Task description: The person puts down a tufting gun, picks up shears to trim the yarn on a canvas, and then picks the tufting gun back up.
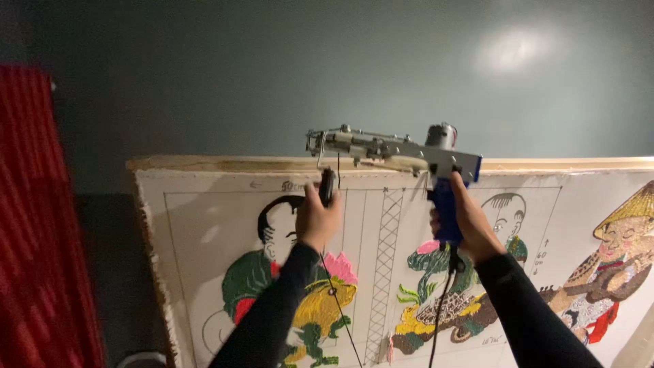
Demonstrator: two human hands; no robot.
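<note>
The tufting gun is held level with the wooden top edge of the stretched cloth; bare wall is seen above; its black front handle is clamped in the left hand; its blue grip is enclosed by the right hand.

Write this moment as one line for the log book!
left hand: grips black front handle | right hand: grips blue grip of tufting gun | gun: raised at top edge of stretched cloth with coloured figures
</note>
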